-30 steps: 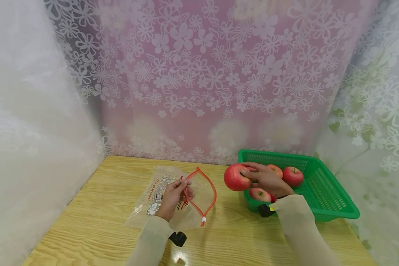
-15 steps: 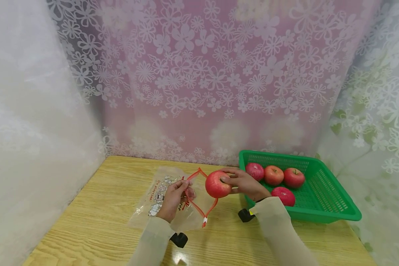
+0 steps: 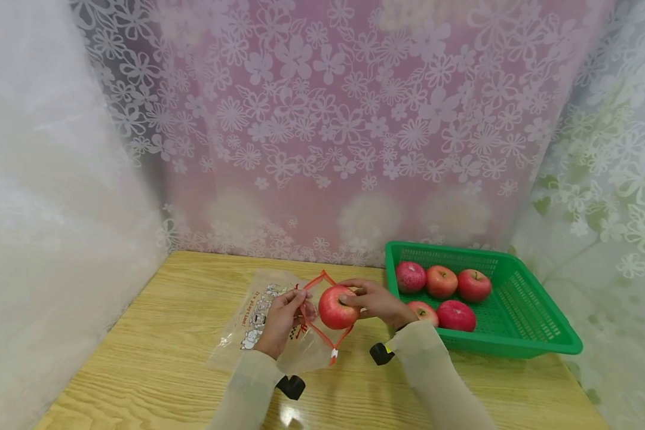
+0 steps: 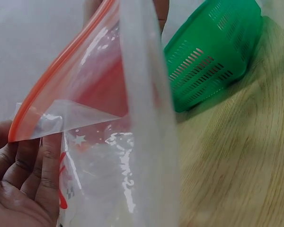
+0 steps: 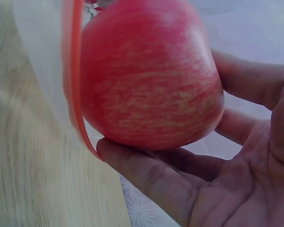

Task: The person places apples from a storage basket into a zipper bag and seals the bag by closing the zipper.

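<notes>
My left hand (image 3: 279, 319) pinches the orange-red zip edge of a clear plastic bag (image 3: 236, 343) with cartoon animals printed on it. The bag's mouth gapes to the right, a white slider (image 3: 334, 354) at its near corner. My right hand (image 3: 375, 302) grips a red apple (image 3: 337, 307) by its sides and holds it at the bag's mouth. In the right wrist view, the orange rim (image 5: 72, 71) runs along the apple's left side, close to a fingertip. The left wrist view shows the apple's red blurred through the plastic (image 4: 104, 87).
On the right stands a green perforated basket (image 3: 537, 325) with several red apples (image 3: 457, 315) grouped at its left end. Bag and basket rest on a wooden table (image 3: 156, 334). A floral curtain (image 3: 322, 149) hangs behind the table's back edge.
My right hand has carried the apple left from above the basket to the bag's mouth. My left hand has kept its pinch on the bag's edge, almost unmoved.
</notes>
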### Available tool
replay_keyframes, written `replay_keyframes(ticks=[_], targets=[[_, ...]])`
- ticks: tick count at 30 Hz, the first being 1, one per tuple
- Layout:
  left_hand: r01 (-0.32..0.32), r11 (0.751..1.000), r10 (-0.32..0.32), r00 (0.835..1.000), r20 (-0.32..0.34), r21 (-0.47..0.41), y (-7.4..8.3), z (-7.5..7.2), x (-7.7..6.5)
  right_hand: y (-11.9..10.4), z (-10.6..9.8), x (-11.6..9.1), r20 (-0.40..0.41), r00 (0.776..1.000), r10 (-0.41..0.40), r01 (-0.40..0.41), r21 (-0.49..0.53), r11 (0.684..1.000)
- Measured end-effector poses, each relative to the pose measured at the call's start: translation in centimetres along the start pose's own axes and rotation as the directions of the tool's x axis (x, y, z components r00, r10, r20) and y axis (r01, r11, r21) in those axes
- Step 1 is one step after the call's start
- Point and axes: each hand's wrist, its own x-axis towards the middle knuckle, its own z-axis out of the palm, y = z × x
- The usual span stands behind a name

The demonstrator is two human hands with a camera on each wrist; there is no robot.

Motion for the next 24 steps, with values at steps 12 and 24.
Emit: replay_keyframes(ticks=[12, 24], targets=[[-0.004, 1.0, 0.004, 1.0, -0.005, 0.013, 0.2, 0.5, -0.1, 0.4, 1.4, 0.9, -0.063, 0.997, 0.044, -0.051, -0.112, 0.992], [0.002, 1.0, -0.002, 1.0, 0.019, 0.001, 0.3, 0.7, 0.0, 0.3, 2.2, 1.5, -0.094, 0.995, 0.028, -0.048, -0.218, 0.975]])
